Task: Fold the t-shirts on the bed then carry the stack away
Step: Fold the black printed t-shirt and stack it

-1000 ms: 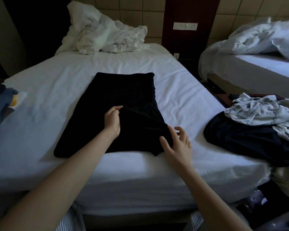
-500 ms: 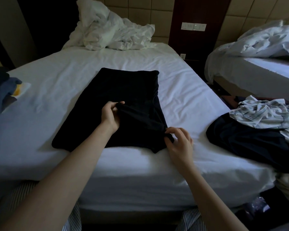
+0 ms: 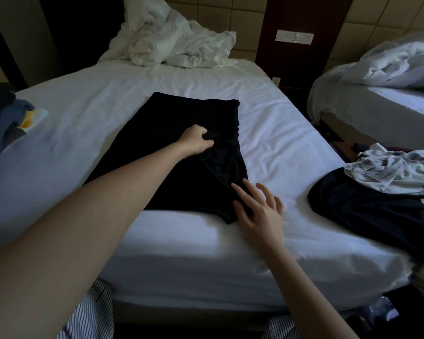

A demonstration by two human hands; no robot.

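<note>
While the left hand (image 3: 196,143) has its fingers curled tight round a bunched pleat of the black t-shirt (image 3: 179,113), a little right of the shirt's middle, the right hand (image 3: 260,214) lies slack and spread, its fingertips just touching the shirt's near right corner and holding nothing. The shirt lies flat on the white sheet of the bed (image 3: 103,101), close to the near edge. By my reading it is already narrowed to a long panel, with a loose flap running from the left hand down to that corner. To do this fold well I would keep the left pinch low and draw the flap across in one even pull. The right hand should press the corner flat so the layer beneath does not drag — thin dark knit like this slides on a sheet and creases easily. Further out, a dark garment (image 3: 365,216) with a pale striped garment (image 3: 389,174) heaped on it sits at the bed's near right corner, near the right hand and probably waiting its turn. A blue and dark bundle (image 3: 0,113) lies at the left edge; I cannot tell whether it is a folded stack. A crumpled white duvet (image 3: 171,42) sits at the head, well apart. Nothing lies across the fold's path, though the heap at right crowds that side — and the dim light makes the black edges hard to read.
</note>
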